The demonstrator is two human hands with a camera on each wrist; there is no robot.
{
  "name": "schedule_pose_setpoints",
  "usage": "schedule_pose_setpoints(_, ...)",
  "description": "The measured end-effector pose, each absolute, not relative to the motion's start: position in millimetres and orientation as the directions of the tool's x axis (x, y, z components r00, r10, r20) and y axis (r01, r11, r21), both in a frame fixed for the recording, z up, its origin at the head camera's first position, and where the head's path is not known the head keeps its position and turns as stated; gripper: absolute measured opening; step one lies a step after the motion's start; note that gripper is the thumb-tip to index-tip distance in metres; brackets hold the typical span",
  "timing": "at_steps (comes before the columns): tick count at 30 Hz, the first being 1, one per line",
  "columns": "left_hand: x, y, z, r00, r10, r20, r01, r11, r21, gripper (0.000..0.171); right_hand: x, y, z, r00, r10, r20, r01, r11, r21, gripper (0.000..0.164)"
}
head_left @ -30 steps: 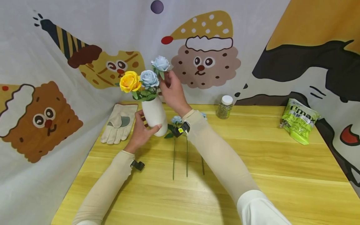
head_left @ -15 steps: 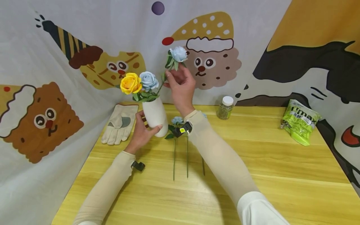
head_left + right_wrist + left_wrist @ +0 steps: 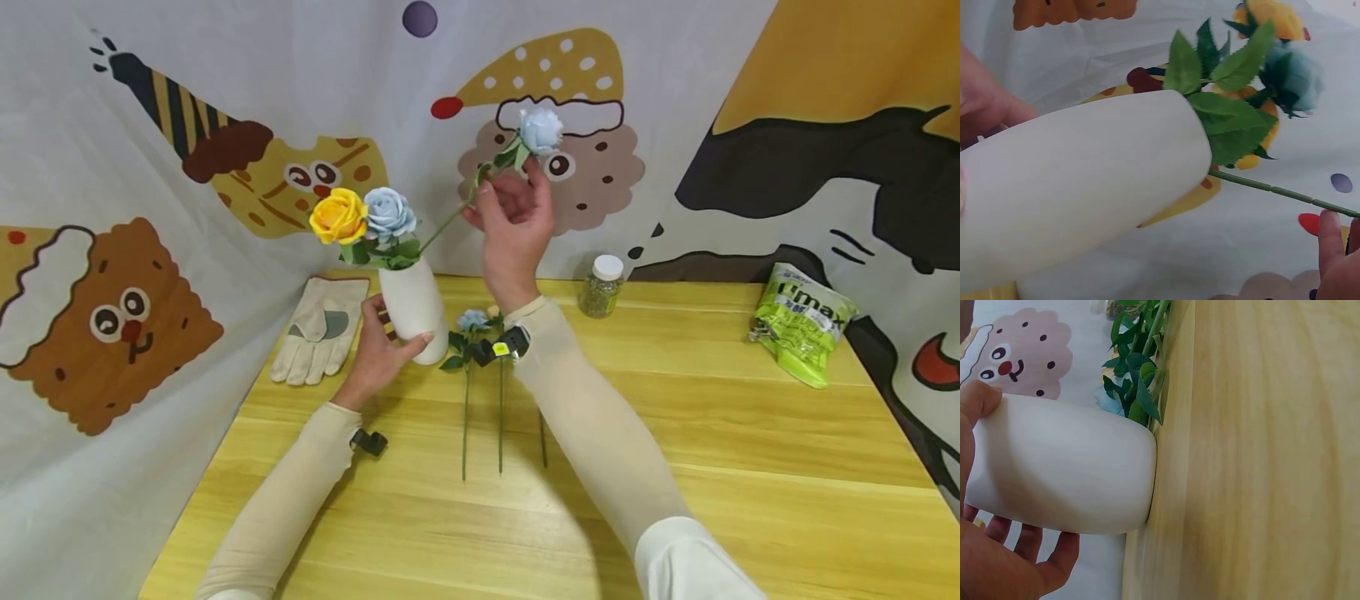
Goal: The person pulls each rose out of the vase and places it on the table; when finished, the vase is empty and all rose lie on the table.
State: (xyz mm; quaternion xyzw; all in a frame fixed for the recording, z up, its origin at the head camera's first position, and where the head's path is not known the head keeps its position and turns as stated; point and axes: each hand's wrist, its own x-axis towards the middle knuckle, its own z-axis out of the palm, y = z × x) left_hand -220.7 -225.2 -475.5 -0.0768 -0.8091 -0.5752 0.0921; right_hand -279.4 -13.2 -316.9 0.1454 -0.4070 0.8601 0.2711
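Note:
A white vase (image 3: 412,304) stands on the table, with my left hand (image 3: 378,354) wrapped round its lower body; the left wrist view shows thumb and fingers on opposite sides. A yellow rose (image 3: 339,217) and a light blue rose (image 3: 389,213) rise from its mouth, leaning left. My right hand (image 3: 519,225) pinches the green stem (image 3: 1272,189) of another pale blue rose (image 3: 541,132), up and right of the vase. That stem slants to the right, its lower end hidden inside the vase mouth.
Several rose stems (image 3: 501,417) lie on the table right of the vase, their blooms partly behind my right wrist. A work glove (image 3: 318,333) lies left of the vase. A white-lidded jar (image 3: 602,287) and a green bag (image 3: 801,325) sit farther right. A printed cloth hangs behind.
My right hand has moved up and right, pulling the pale blue rose away from the other two so its stem now slants out. The left hand and vase have stayed in place.

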Motion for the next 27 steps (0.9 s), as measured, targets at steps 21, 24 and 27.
schedule_pose_setpoints(21, -220.2, -225.0, -474.6, -0.977, 0.017, 0.214, 0.209, 0.309, 0.928, 0.092, -265.0, 41.5, -333.3, -0.832, 0.437, 0.341, -0.552, -0.600, -0.579, 0.062)
schedule_pose_setpoints(24, -221.0, -225.4, -474.6, -0.979, 0.023, 0.201, 0.198, 0.308, 0.931, 0.092, -263.1, 50.3, -336.3, -0.820, 0.451, 0.352, -0.571, -0.617, -0.541, 0.066)
schedule_pose_setpoints(27, -220.1, -224.3, -472.0, -0.982, 0.026, 0.189, 0.188, 0.307, 0.933, 0.091, -262.4, 59.4, -338.8, -0.810, 0.473, 0.348, -0.586, -0.627, -0.513, 0.064)
